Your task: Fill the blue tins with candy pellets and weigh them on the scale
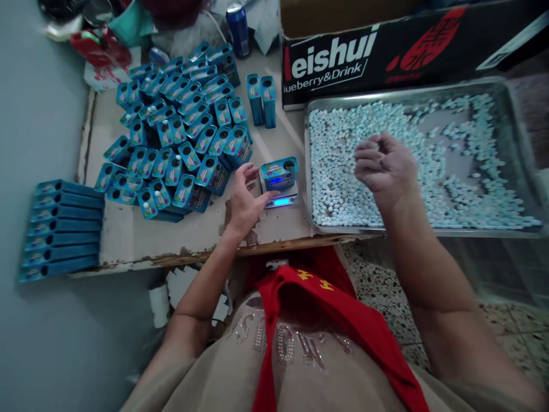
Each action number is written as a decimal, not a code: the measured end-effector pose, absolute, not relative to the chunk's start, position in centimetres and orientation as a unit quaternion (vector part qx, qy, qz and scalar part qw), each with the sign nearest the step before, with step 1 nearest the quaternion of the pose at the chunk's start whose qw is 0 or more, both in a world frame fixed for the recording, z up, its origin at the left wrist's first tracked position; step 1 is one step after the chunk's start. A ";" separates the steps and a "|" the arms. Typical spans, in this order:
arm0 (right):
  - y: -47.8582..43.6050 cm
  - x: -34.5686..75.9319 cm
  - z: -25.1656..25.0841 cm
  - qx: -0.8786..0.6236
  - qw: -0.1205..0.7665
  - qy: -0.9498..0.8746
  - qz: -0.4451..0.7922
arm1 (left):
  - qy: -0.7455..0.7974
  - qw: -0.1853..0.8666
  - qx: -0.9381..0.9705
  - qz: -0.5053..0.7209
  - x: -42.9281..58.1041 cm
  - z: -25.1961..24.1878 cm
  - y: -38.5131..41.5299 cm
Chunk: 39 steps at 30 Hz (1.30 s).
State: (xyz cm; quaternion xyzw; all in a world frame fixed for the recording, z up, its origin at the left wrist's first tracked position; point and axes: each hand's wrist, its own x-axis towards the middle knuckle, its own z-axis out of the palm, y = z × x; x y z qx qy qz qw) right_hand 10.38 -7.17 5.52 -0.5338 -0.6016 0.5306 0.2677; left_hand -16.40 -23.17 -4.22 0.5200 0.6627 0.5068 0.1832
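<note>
A small blue tin (279, 173) stands on a pocket scale (281, 199) with a lit blue display, near the table's front edge. My left hand (245, 200) rests on the table just left of the scale, fingers spread and reaching toward the tin without gripping it. My right hand (383, 166) hovers over a metal tray (514, 232) filled with small white-blue candies (343, 189). Its fingers are curled into a loose fist, and what they hold, if anything, is hidden.
A heap of blue tins (180, 131) covers the table's left half, with two upright tins (261, 100) behind the scale. Stacked flat blue packs (64, 229) lie at far left. A black cardboard box (386, 51) and a drink can (238, 28) stand at the back.
</note>
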 end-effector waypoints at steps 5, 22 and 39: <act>-6.9 6.1 5.5 -0.444 0.357 -0.623 0.536 | 0.619 0.214 0.562 0.506 -15.0 -3.0 -19.1; -6.6 7.0 7.3 -0.485 0.439 -0.677 0.337 | 0.579 0.171 0.627 0.493 -6.2 0.1 -12.7; 0.2 12.1 -1.1 -0.398 0.253 -0.854 0.221 | 0.517 0.313 0.458 0.652 -12.7 1.4 -14.9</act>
